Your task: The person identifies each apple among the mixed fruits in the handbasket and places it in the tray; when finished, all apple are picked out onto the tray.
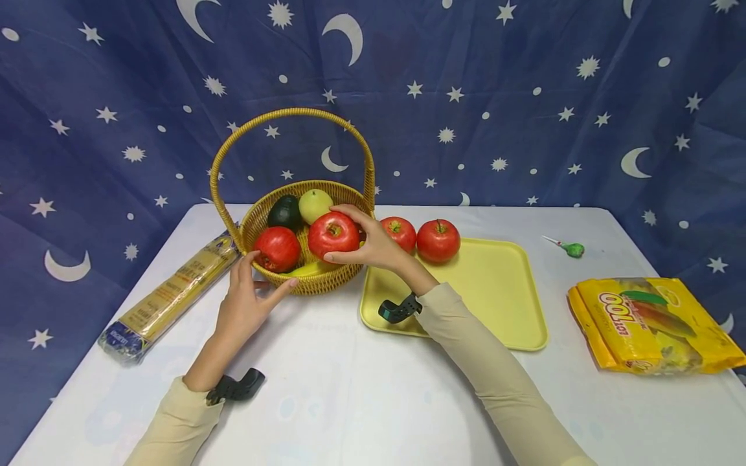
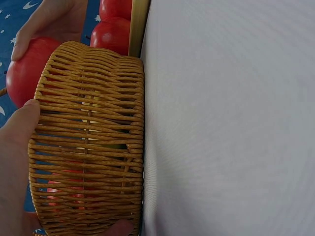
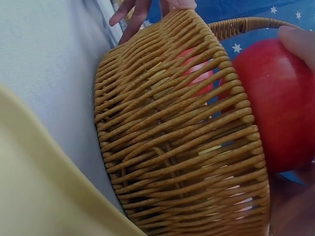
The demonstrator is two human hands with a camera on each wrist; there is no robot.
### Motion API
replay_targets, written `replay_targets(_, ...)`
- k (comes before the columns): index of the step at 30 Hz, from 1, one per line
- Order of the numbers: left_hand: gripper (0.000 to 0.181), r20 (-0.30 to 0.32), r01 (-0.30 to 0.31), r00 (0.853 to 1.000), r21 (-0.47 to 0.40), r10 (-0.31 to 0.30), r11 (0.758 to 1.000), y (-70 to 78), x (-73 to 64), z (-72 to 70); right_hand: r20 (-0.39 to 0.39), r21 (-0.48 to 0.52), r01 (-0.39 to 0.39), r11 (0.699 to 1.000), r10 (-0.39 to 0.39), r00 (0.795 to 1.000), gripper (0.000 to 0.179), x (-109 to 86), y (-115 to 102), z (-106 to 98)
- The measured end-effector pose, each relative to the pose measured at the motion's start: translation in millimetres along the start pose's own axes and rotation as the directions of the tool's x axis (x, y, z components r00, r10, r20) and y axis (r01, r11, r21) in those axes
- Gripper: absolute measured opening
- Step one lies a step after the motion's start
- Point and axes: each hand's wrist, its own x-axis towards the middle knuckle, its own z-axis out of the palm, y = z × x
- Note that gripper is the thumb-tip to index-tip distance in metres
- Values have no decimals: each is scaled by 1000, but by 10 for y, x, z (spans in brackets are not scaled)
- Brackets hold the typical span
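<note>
My right hand (image 1: 381, 246) grips a red apple (image 1: 333, 237) between thumb and fingers, over the right part of a wicker basket (image 1: 329, 283). At the basket's front left, my left hand (image 1: 247, 307) holds the rim, its thumb (image 2: 27, 115) on the edge in the left wrist view. Inside the basket lie another red apple (image 1: 277, 250), a dark green avocado (image 1: 283, 212), a round pale green fruit (image 1: 315, 206) and a banana (image 1: 310, 269), partly hidden. In the right wrist view, the held apple (image 3: 278, 103) shows beyond the woven wall.
Two red apples (image 1: 438, 241) sit at the back left of a yellow tray (image 1: 495, 304), right of the basket. A pasta packet (image 1: 169, 294) lies left of the basket. Farther right are a green lollipop (image 1: 574, 250) and a yellow snack bag (image 1: 655, 327). A starry curtain (image 1: 408, 129) hangs behind.
</note>
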Motion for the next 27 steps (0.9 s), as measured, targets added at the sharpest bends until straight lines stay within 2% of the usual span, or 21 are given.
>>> replay_targets(10, 94, -3, 1, 1000, 0, -1, 1000, 8, 1, -4, -8, 33, -57, 998, 58, 998, 77, -61, -60, -80)
replay_targets(27, 93, -6, -5, 1000, 3, 5, 1000, 6, -3, -2, 18, 89, 24, 996, -26, 999, 76, -132, -77, -178)
